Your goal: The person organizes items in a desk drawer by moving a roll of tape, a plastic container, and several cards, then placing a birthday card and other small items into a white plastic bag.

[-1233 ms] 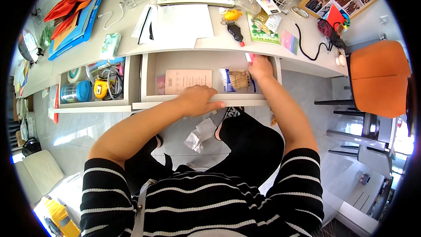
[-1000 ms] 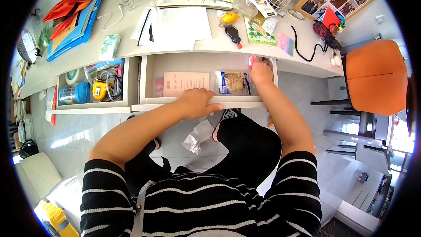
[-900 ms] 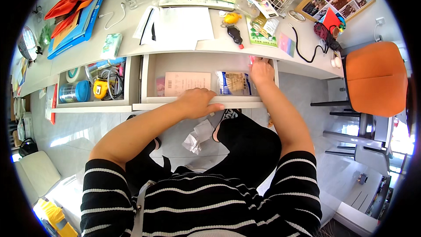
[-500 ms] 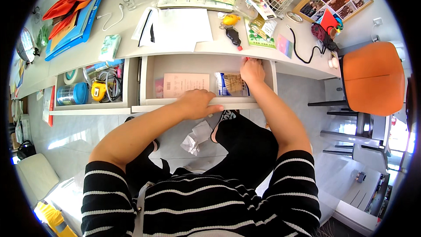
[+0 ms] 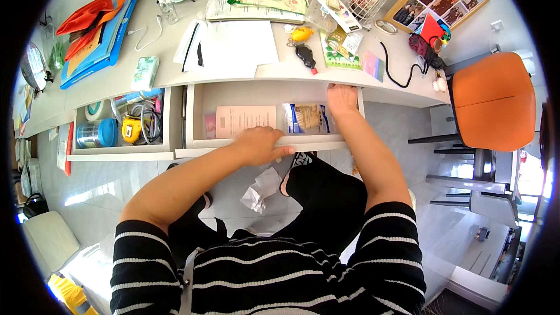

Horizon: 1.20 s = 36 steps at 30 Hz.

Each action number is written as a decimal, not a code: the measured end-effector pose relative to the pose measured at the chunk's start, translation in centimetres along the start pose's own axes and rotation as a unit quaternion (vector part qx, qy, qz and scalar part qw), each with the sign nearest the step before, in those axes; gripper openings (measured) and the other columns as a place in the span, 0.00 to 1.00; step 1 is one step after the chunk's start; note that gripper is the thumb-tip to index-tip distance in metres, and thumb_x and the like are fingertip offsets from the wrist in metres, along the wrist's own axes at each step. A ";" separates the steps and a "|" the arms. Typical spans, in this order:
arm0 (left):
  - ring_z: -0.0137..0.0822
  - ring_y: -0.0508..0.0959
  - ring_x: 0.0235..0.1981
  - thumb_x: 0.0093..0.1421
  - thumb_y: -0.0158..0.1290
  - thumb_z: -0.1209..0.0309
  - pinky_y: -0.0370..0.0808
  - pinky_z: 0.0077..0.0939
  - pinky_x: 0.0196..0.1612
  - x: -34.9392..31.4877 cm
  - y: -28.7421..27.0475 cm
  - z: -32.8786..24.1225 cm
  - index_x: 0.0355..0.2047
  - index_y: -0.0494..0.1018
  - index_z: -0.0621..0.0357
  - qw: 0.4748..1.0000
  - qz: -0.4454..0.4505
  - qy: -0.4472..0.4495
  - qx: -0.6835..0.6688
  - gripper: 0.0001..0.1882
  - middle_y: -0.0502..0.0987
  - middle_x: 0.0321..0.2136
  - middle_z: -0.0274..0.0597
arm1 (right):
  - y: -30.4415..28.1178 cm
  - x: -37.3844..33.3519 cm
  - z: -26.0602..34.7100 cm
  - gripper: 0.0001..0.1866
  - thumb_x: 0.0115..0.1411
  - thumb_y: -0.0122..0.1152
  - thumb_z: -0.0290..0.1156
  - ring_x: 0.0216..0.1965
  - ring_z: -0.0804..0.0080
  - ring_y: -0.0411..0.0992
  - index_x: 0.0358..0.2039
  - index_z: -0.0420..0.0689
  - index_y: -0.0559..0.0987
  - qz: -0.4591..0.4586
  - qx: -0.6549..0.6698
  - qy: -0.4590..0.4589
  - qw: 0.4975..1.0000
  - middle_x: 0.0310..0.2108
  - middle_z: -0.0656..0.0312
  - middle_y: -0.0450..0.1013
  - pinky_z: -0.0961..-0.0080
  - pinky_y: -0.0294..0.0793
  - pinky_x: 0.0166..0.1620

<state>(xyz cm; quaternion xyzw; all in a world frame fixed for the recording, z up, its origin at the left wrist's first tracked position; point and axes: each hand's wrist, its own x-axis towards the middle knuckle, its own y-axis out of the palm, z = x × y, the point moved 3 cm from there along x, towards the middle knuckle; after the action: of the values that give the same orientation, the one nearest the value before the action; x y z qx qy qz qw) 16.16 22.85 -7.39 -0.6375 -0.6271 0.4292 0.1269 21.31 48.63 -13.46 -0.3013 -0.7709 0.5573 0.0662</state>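
Observation:
The middle drawer (image 5: 201, 96) of the white desk is pulled out. My left hand (image 5: 262, 143) grips its front panel (image 5: 315, 145), fingers over the top edge and thumb along the outside. In the drawer's far right corner is my right hand (image 5: 342, 99), closed, its fingertips partly hidden near the desk edge. I cannot make out what it holds, if anything. Beside it lies a clear and blue bag of thin wooden sticks (image 5: 306, 118). A pale pink printed booklet (image 5: 245, 119) lies further left, near my left hand, over something pinker.
The left drawer (image 5: 125, 156) is also pulled out, holding a yellow tape measure (image 5: 132, 130), a blue-lidded jar (image 5: 98, 134) and coiled cable. White paper (image 5: 239, 46), folders (image 5: 111, 46) and keys (image 5: 305, 56) cover the desktop. An orange chair (image 5: 493, 102) stands right; crumpled paper (image 5: 261, 189) lies below.
My right hand has shifted slightly right and nearer within the drawer; the bit of red at its fingertips no longer shows. My left hand stays on the drawer front.

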 end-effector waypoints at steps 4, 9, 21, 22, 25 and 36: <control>0.51 0.72 0.47 0.59 0.41 0.41 0.68 0.41 0.50 0.2 -0.1 -0.3 0.49 0.69 0.62 1.000 -0.001 0.003 0.000 0.35 0.73 0.43 0.55 | -0.3 -1.8 0.1 0.15 0.59 0.46 0.31 0.51 0.52 0.66 0.45 0.43 0.76 -0.150 -0.013 -0.011 0.989 0.49 0.52 0.68 0.55 0.69 0.47; 0.47 0.74 0.44 0.58 0.51 0.52 0.71 0.37 0.47 0.4 -0.5 0.4 0.49 0.70 0.63 0.984 -0.130 0.073 -0.092 0.28 0.74 0.42 0.54 | -8.9 -5.2 -1.5 0.13 0.52 0.60 0.42 0.35 0.57 0.74 0.31 0.47 0.81 -0.006 0.314 -0.020 0.949 0.31 0.52 0.76 0.63 0.72 0.43; 0.30 0.78 0.36 0.58 0.55 0.64 0.74 0.24 0.41 6.2 -4.0 -2.5 0.43 0.72 0.69 0.859 -0.235 0.052 -0.451 0.20 0.79 0.35 0.45 | -9.9 -0.9 -3.0 0.53 0.44 0.54 0.70 0.61 0.50 0.54 0.56 0.33 0.64 -0.194 0.197 0.022 0.961 0.58 0.44 0.59 0.46 0.50 0.60; 0.30 0.78 0.36 0.58 0.55 0.64 0.74 0.23 0.40 6.3 -3.7 -2.3 0.43 0.72 0.69 0.859 -0.231 0.042 -0.455 0.20 0.79 0.35 0.44 | -9.8 -1.8 -2.8 0.53 0.44 0.53 0.71 0.61 0.51 0.54 0.56 0.34 0.64 -0.205 0.182 0.011 0.962 0.58 0.44 0.59 0.44 0.49 0.60; 0.28 0.77 0.35 0.59 0.54 0.63 0.73 0.22 0.40 6.3 -3.1 -2.2 0.43 0.72 0.68 0.859 -0.203 0.003 -0.470 0.19 0.78 0.35 0.41 | -9.0 -4.3 -3.3 0.42 0.45 0.62 0.57 0.59 0.54 0.58 0.53 0.36 0.68 -0.245 0.146 -0.030 0.958 0.56 0.47 0.63 0.47 0.52 0.59; 0.33 0.76 0.35 0.59 0.54 0.61 0.74 0.27 0.35 6.3 -2.1 -3.2 0.48 0.66 0.66 0.627 -0.118 -0.095 -0.764 0.23 0.74 0.38 0.42 | -10.8 -12.3 -1.4 0.09 0.48 0.59 0.32 0.40 0.63 0.70 0.29 0.42 0.77 -0.399 0.287 -0.343 0.800 0.33 0.59 0.73 0.58 0.64 0.52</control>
<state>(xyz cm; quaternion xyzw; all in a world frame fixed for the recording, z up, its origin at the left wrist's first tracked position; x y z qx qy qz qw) 16.01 30.19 -6.41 -0.3820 -0.8085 -0.1641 -0.4165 27.65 41.04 -0.35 0.2766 -0.5998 0.7445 0.0969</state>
